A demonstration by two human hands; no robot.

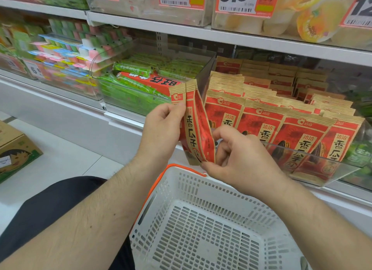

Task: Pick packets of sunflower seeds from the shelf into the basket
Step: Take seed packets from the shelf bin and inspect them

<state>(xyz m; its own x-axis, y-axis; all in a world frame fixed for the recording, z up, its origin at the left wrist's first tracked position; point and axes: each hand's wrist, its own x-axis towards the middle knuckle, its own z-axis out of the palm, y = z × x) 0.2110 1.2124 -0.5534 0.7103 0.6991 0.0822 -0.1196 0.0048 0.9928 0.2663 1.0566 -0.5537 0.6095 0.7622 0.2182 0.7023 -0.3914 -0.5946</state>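
Observation:
Two red and tan sunflower seed packets (196, 126) stand upright in the air above the basket, in front of the shelf edge. My left hand (162, 128) grips their left side, thumb near the top. My right hand (239, 155) pinches their bottom right corner. Rows of the same packets (285, 116) stand in a clear plastic bin (326, 169) on the shelf, just right of my hands. A white perforated basket (203, 229) with an orange handle sits below my hands and holds nothing I can see.
A clear bin of green and red snack packs (138, 82) is left of the seed bin. Coloured jelly cups (66, 52) lie further left. A cardboard box (14, 151) sits on the white floor at left. Price tags (243, 0) hang from the shelf above.

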